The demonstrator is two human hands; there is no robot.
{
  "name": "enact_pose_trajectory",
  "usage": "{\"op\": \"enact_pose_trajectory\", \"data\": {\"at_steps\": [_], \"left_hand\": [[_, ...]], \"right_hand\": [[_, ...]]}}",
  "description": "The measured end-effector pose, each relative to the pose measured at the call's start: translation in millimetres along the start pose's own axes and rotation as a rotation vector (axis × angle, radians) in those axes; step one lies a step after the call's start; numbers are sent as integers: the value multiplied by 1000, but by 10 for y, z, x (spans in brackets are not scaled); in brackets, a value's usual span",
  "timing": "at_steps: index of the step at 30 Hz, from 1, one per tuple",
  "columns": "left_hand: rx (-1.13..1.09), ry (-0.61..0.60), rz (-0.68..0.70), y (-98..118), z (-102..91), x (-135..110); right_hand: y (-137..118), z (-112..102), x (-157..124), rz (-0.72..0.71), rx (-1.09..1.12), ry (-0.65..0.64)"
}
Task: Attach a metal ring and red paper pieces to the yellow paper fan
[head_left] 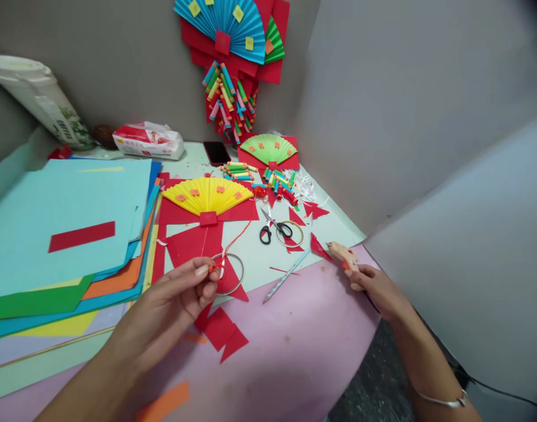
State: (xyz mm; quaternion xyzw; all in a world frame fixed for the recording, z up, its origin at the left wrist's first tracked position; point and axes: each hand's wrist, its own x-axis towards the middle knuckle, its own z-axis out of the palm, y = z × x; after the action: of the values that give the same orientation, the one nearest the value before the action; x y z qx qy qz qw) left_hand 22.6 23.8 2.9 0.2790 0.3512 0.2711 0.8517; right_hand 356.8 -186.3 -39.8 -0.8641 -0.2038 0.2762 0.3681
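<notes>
My left hand (176, 302) pinches a metal ring (233, 274) where a red ribbon (235, 240) is tied to it, just above red paper pieces (222, 331) on the pink sheet. The ribbon runs up toward a yellow paper fan on red backing (207, 199). My right hand (374, 287) is closed round a peach glue gun (341, 253) at the table's right edge, with the nozzle pointing left. A red paper scrap (319, 247) lies just in front of the nozzle.
Scissors (272, 227) and a second ring (290, 234) lie mid-table, with a striped stick (286, 275) nearby. A stack of coloured paper sheets (61, 234) fills the left. A green fan (268, 149), paper rolls (240, 171), a phone (216, 152) and a tissue pack (148, 140) sit at the back. Grey walls enclose the right.
</notes>
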Motion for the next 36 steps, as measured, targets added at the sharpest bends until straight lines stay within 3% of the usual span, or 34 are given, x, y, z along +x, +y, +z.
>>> {"op": "enact_pose_trajectory", "data": {"at_steps": [4, 7, 15, 24, 36], "left_hand": [[-63, -51, -20, -97, 83, 56], [-73, -94, -34, -170, 179, 55], [-50, -128, -121, -406, 338, 11], [66, -200, -153, -624, 498, 98], [-1, -241, -209, -748, 469, 185]], "right_hand": [[-53, -37, -161, -50, 400, -30], [-177, -9, -362, -106, 533, -121], [-465, 169, -791, -40, 164, -248], [-498, 245, -860, -98, 110, -368], [-574, 327, -919, -250, 190, -525]]}}
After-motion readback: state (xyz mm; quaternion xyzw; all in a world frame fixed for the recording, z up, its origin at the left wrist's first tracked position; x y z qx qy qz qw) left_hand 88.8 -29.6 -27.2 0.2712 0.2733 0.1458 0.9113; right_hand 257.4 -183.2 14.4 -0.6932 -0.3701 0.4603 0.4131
